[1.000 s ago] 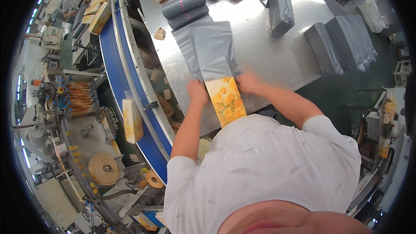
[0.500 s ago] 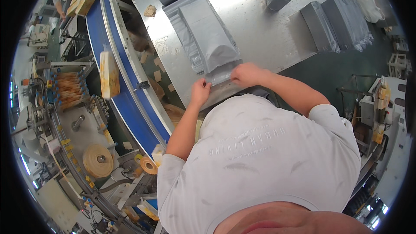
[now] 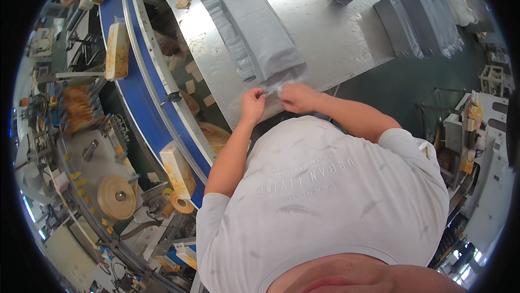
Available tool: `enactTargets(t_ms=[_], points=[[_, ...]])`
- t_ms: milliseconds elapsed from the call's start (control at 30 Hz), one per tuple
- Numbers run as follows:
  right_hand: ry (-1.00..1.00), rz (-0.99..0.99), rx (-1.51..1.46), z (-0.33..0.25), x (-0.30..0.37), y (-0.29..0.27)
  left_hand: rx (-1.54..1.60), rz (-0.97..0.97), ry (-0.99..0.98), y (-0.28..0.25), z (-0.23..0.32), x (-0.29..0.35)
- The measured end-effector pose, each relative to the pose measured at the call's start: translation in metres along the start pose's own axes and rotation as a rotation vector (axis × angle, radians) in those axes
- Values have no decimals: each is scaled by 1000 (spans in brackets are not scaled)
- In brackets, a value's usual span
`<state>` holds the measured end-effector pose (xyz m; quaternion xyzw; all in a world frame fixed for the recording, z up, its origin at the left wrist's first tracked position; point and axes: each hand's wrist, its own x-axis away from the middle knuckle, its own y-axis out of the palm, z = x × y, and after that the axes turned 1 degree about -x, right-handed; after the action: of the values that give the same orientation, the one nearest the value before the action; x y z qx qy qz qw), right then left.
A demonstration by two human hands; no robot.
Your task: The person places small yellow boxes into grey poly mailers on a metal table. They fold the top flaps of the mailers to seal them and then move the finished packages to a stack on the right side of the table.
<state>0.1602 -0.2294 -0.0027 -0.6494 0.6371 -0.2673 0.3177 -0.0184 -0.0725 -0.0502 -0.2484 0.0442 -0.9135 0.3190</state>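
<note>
Since 0.5 s ago, both hands are drawn closer together at the table (image 3: pixel 346 38) edge. The open end of the grey bag (image 3: pixel 265 38) is pinched by the left hand (image 3: pixel 253 104) and right hand (image 3: pixel 295 97), seemingly to seal it.

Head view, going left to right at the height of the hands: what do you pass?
Blue conveyor belt → left hand → clear flap of the grey bag → right hand → dark green floor
</note>
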Motion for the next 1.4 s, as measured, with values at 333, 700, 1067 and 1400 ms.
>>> enactTargets(t_ms=[333,700,1067,1400], points=[[735,-471,216,50,199,-105,-959,188,1017,-42,50,9],[-512,-174,306,139,-11,-120,-1084,-239,1230,-62,81,-57],[794,456,-473,133,-93,-57,292,548,-83,-5,24,-118],[863,739,-1386,139,-21,-110,11,94,493,103,111,-69]])
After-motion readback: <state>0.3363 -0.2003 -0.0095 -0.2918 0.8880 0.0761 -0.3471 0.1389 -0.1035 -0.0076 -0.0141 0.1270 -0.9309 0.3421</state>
